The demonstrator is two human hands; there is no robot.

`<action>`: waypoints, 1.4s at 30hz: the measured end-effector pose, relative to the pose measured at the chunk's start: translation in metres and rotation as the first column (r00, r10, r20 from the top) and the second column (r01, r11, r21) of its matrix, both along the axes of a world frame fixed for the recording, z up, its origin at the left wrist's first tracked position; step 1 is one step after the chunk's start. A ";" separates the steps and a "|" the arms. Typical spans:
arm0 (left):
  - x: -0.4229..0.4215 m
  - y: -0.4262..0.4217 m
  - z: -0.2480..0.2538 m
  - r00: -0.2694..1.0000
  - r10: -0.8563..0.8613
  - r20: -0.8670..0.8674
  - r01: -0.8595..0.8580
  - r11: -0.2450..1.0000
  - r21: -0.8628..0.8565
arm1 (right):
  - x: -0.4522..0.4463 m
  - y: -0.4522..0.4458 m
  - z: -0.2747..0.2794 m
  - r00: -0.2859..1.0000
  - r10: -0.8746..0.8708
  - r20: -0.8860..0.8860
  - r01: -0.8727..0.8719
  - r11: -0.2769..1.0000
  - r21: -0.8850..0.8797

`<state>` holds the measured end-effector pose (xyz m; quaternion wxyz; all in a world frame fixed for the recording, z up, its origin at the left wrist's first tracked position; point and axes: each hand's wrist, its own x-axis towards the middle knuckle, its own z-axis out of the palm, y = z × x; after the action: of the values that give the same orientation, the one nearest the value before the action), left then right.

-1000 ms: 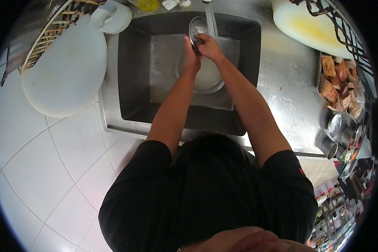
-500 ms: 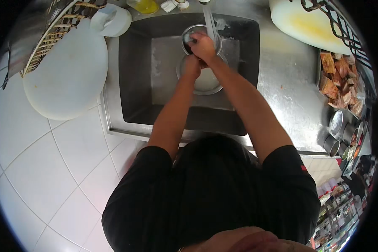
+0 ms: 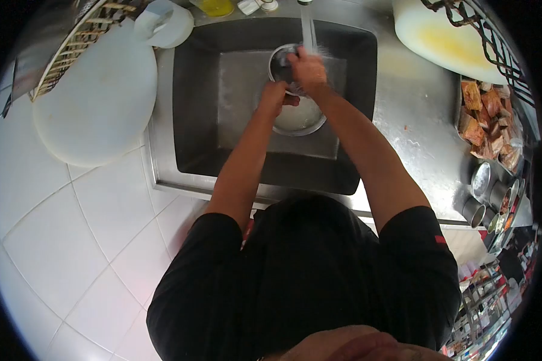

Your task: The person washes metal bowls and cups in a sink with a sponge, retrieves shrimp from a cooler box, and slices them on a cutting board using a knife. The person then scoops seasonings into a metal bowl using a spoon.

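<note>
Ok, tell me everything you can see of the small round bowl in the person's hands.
The small round bowl looks like shiny metal, with a bright thin rim and a darker inside. Its opening faces the camera above the sink. The left hand seems to grip its near edge; the right hand lies across its right side, hiding part of it. Its contents and underside can't be made out.

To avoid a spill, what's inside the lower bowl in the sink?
The lower bowl shows pale contents nearest the person; left hand and upper bowl cover its far part.
</note>
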<state>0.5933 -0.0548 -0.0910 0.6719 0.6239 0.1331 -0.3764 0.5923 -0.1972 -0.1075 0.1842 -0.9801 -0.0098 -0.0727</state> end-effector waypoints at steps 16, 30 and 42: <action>-0.021 0.123 -0.049 0.974 0.185 0.130 -0.213 0.944 0.251 | -0.009 0.052 -0.003 0.653 0.101 -0.751 0.746 0.088 0.661; -0.018 0.107 -0.035 0.971 0.166 0.174 -0.215 0.924 0.316 | 0.034 -0.050 0.071 0.920 0.059 -0.388 0.335 -0.633 0.698; 0.010 -0.049 0.034 0.914 -0.276 0.297 0.166 0.923 0.347 | -0.072 -0.104 0.130 0.925 -0.356 -0.131 0.369 0.767 0.525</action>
<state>0.6034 -0.1042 -0.0568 0.5293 0.7893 0.0010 -0.3112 0.5208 -0.3013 0.0221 0.4354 -0.8720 0.2024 -0.0952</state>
